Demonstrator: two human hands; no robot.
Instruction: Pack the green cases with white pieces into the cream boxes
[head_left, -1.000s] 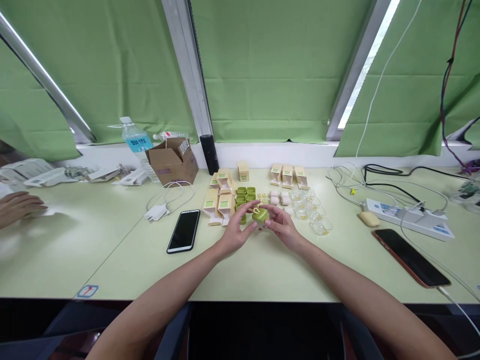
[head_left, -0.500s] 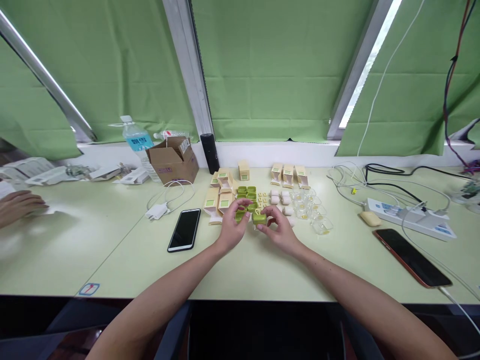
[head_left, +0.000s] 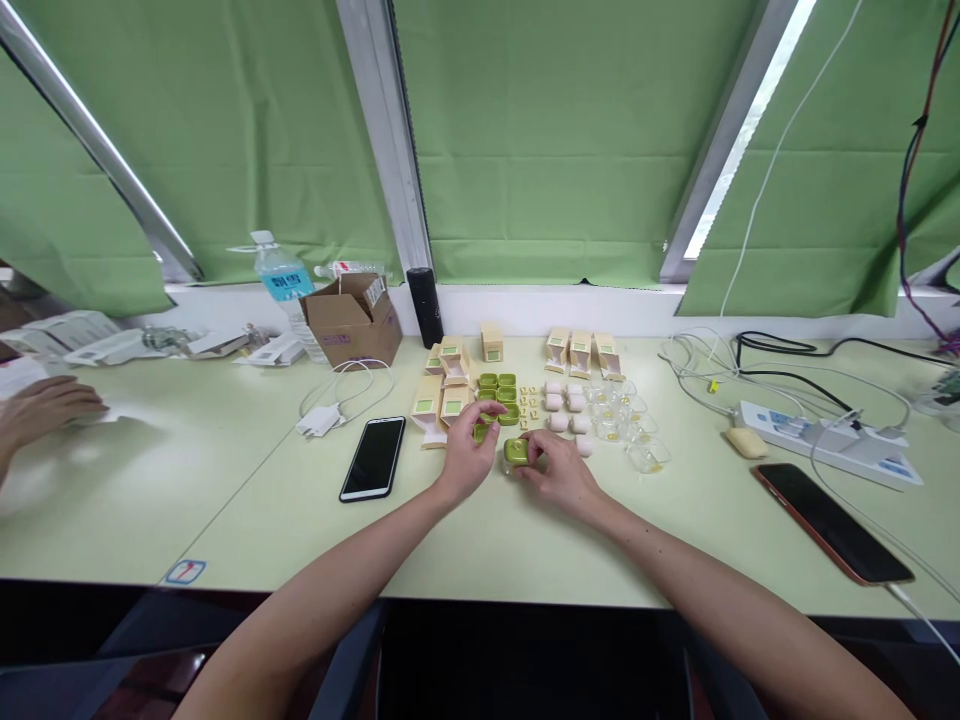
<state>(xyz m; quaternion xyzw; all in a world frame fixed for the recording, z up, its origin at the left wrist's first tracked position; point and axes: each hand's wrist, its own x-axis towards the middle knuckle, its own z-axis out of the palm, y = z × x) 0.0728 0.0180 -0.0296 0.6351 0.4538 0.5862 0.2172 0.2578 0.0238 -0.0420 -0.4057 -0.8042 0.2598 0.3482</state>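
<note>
My right hand [head_left: 559, 470] has its fingers closed on the side of a small green-topped box [head_left: 516, 452] with a clear lower part, low over the table. Just left of it, my left hand [head_left: 470, 450] holds nothing, its thumb and fingers curved apart beside the box. Behind my left fingers are rows of small green square lids [head_left: 507, 394], partly hidden by that hand. Tiny yellow pieces [head_left: 533, 402] lie right of the lids. Further right come white rounded pieces [head_left: 558, 422] and clear plastic cups [head_left: 646, 453].
Cream cartons [head_left: 425, 405] stand left of the lids, more cartons [head_left: 580, 352] behind. A phone [head_left: 373, 458] and charger [head_left: 320, 420] lie left; a power strip [head_left: 829, 445] and second phone [head_left: 832, 522] right. Another person's hand [head_left: 56, 408] rests far left, near a cardboard box [head_left: 352, 325].
The green-topped box has come down slightly and its top now faces up toward me. My right fingers have shifted to grip its right side; my left hand stays nearly in place.
</note>
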